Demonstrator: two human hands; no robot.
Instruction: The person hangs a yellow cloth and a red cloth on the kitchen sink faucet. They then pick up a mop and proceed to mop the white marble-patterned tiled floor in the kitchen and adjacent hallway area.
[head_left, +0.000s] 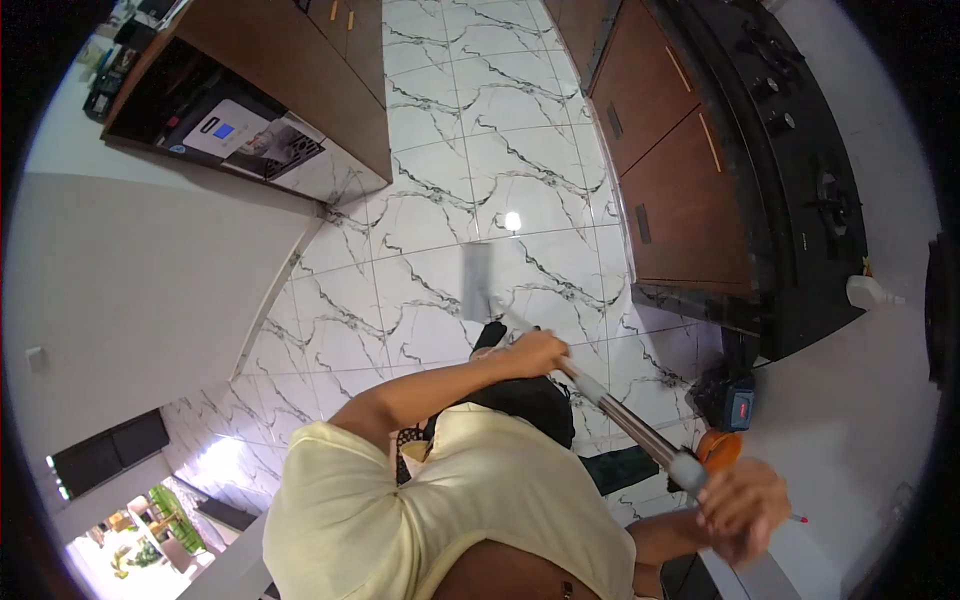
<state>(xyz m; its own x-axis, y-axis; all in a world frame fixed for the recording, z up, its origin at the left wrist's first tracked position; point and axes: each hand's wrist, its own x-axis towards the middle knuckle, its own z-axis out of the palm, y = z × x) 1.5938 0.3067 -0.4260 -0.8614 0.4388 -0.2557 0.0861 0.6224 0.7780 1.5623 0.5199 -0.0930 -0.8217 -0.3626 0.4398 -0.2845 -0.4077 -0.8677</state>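
A flat mop with a grey rectangular head (476, 281) rests on the marble-patterned tile floor (420, 217), a little blurred. Its metal pole (637, 424) slants down to the right across my front. My left hand (536, 352) grips the pole's lower part, not far above the head. Around the grey upper end of the pole is my right hand (742, 510), blurred, its fingers curled. One of my feet shows partly just behind the mop head.
Brown cabinets (682, 217) with a black gas hob (802, 150) stand at the right. A brown cabinet with a water dispenser (232, 135) stands upper left beside a white wall (142, 277). An orange round object (720, 448) and a dark cloth (619, 470) lie near my right side.
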